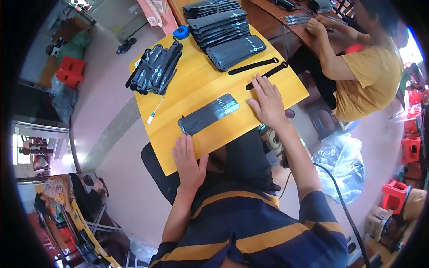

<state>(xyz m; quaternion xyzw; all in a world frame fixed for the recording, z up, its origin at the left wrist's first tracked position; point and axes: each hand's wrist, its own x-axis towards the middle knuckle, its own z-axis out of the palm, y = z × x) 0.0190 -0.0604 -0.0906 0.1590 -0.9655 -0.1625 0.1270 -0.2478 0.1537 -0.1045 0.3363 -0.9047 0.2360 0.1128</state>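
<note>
A flat, shiny dark-grey packet (208,114) with a fringed left end lies slantwise on the yellow table, between my hands. My left hand (188,161) rests at the near edge, fingers stretched out, their tips close to the packet's fringed end. My right hand (269,103) lies flat with fingers apart at the table's right side. Its fingertips are at a black strap (267,76) with a looped end; whether they touch it I cannot tell. A second black looped strap (253,66) lies just beyond. Neither hand holds anything.
A tall stack of grey packets (219,29) stands at the far side. A loose heap of them (156,67) lies at far left, near a thin pointed tool (155,111) and a blue case (181,32). A co-worker (357,71) sits at the right. A black cable (342,196) hangs beside my right arm.
</note>
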